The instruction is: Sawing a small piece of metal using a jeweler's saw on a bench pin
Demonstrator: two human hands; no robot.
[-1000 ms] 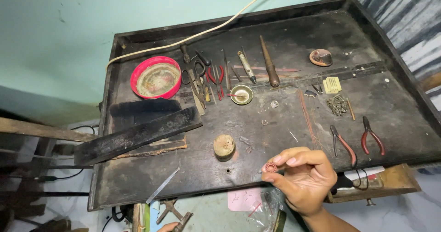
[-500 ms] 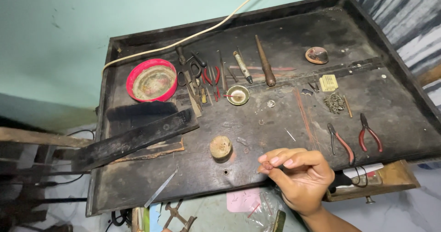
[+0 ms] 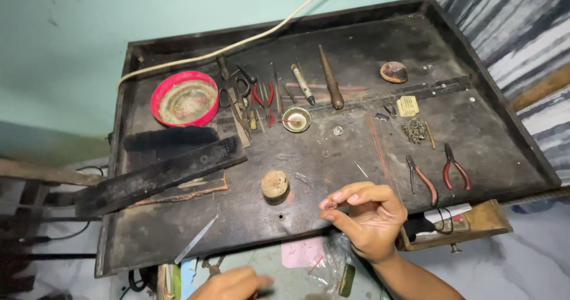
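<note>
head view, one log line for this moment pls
right hand: pinching small reddish piece | left hand: low, empty | over: dark workbench

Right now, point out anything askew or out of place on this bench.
The long dark wooden bar lies slanted, its left end jutting past the workbench edge. A thin metal strip angles over the front edge. The small drawer stands open.

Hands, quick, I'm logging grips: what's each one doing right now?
Left hand: low at the frame's edge, grip cannot be told.
Right hand: fingertips pinched on a small reddish piece.
</note>
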